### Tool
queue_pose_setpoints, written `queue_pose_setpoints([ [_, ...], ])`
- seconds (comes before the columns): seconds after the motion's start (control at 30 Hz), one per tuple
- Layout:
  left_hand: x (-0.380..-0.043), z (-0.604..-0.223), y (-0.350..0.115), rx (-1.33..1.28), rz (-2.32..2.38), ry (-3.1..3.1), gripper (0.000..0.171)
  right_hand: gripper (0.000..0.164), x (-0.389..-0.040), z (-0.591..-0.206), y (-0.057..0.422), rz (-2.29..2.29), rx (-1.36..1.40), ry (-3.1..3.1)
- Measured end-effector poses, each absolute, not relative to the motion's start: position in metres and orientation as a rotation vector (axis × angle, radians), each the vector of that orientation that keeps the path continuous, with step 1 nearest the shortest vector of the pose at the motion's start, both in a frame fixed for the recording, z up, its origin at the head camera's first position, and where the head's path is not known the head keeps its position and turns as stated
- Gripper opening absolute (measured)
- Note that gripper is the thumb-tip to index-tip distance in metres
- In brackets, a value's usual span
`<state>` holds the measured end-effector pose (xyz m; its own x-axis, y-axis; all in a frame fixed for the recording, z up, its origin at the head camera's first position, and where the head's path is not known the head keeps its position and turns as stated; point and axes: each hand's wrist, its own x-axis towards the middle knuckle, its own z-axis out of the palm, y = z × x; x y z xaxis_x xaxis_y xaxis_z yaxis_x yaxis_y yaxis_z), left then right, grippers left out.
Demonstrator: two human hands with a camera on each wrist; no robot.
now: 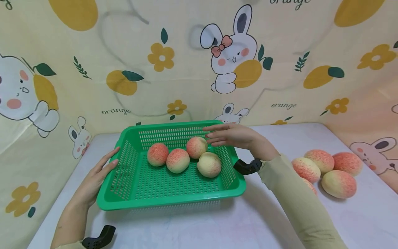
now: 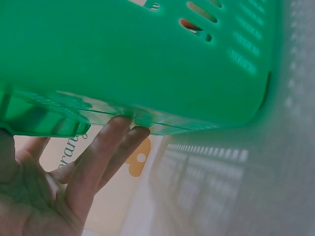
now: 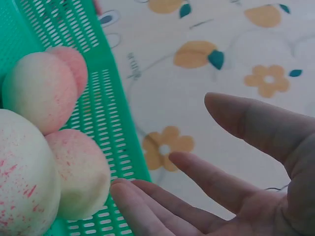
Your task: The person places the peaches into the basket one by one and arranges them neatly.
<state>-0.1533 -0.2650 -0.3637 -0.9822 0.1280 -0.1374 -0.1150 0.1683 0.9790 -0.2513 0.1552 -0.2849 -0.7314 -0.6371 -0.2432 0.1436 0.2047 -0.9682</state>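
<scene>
A green plastic basket (image 1: 168, 199) with slotted walls holds several peaches (image 1: 178, 160), red and pale yellow, grouped toward its back and right. My left hand (image 1: 93, 181) is at the basket's left rim, its thumb and fingertips against the edge. In the left wrist view, the straight fingers (image 2: 106, 152) touch the outer side of the basket. Over the right back corner, my right hand (image 1: 237, 136) is spread with straight fingers and holds nothing. The right wrist view puts its fingertips (image 3: 120, 189) right by the basket wall, close to one peach (image 3: 81, 172).
More peaches (image 1: 339, 184) lie in a cluster on the white table (image 1: 270, 221), right of the basket and partly behind my right sleeve (image 1: 298, 197). A patterned cloth (image 1: 186, 69) with rabbits and oranges hangs behind and along the sides.
</scene>
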Motion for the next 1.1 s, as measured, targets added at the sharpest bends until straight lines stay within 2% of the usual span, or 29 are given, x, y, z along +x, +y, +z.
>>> queue_pose_setpoints([
  [0.3,-0.152,-0.365,-0.265,0.017,1.886,2.263,0.058,0.055,-0.236,-0.284,0.180,-1.686,-0.482,1.894],
  [0.77,-0.151,-0.364,-0.265,0.016,1.915,2.247,0.057,0.053,-0.206,-0.291,0.227,-1.783,-0.400,2.012],
  [0.93,-0.151,-0.365,-0.265,0.006,1.914,2.250,0.057,0.048,-0.199,-0.295,0.243,-1.833,-0.299,2.051],
  [1.1,-0.152,-0.364,-0.265,-0.019,1.923,2.247,0.056,0.031,-0.191,-0.294,0.258,-1.875,-0.229,2.068],
])
